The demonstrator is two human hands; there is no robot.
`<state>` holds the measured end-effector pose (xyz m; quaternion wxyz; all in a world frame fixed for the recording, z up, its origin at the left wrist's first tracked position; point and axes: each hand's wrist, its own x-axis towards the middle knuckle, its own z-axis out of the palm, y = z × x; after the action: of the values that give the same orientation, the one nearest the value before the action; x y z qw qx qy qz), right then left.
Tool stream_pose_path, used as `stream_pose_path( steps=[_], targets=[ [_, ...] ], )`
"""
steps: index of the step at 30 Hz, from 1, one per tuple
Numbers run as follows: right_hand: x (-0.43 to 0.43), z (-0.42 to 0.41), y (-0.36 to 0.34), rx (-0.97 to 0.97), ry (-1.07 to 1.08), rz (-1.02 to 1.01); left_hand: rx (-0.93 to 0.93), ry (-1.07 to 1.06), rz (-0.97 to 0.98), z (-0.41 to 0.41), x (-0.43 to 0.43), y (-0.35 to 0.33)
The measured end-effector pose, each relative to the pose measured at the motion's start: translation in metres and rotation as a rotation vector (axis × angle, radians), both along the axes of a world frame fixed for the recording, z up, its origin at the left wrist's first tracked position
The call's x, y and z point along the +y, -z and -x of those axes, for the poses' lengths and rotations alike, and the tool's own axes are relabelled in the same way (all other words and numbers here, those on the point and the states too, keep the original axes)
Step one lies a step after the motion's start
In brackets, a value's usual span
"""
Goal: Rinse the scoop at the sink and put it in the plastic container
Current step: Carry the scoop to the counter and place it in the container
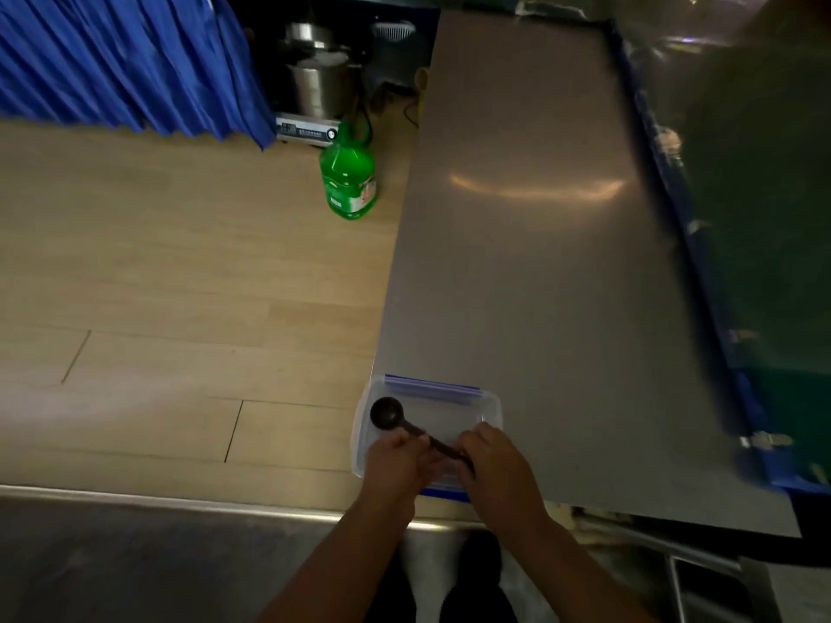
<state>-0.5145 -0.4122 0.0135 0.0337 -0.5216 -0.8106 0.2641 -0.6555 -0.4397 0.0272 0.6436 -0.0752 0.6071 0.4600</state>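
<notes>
A dark scoop (387,414) with a round bowl and a long handle lies across the clear plastic container (490,409), which has blue clips and sits at the near left corner of the steel table. My left hand (395,460) grips the middle of the handle. My right hand (492,463) holds the handle's end. The bowl points to the far left inside the container's outline; whether it touches the bottom I cannot tell. Both hands cover the container's near side.
The steel table (530,245) stretches away to the far side, with a blue-edged dark panel (764,263) along its right. A green jug (347,177) stands on the wooden floor (180,285) to the left, near metal pots (317,83) and a blue curtain (126,60). A steel counter edge (180,503) runs below.
</notes>
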Motion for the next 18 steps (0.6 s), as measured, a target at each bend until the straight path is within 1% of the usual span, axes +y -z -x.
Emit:
stream_pose_path(
  steps=[3,9,18],
  targets=[
    [0.004,0.001,0.004,-0.011,-0.007,0.017,-0.026,0.002,-0.020,0.000,0.000,0.001],
    [0.012,0.005,0.009,-0.062,-0.027,0.023,-0.091,-0.062,0.034,-0.002,0.007,0.009],
    [0.014,0.016,0.022,-0.070,-0.036,0.054,0.018,0.032,0.041,0.006,0.010,0.023]
  ],
)
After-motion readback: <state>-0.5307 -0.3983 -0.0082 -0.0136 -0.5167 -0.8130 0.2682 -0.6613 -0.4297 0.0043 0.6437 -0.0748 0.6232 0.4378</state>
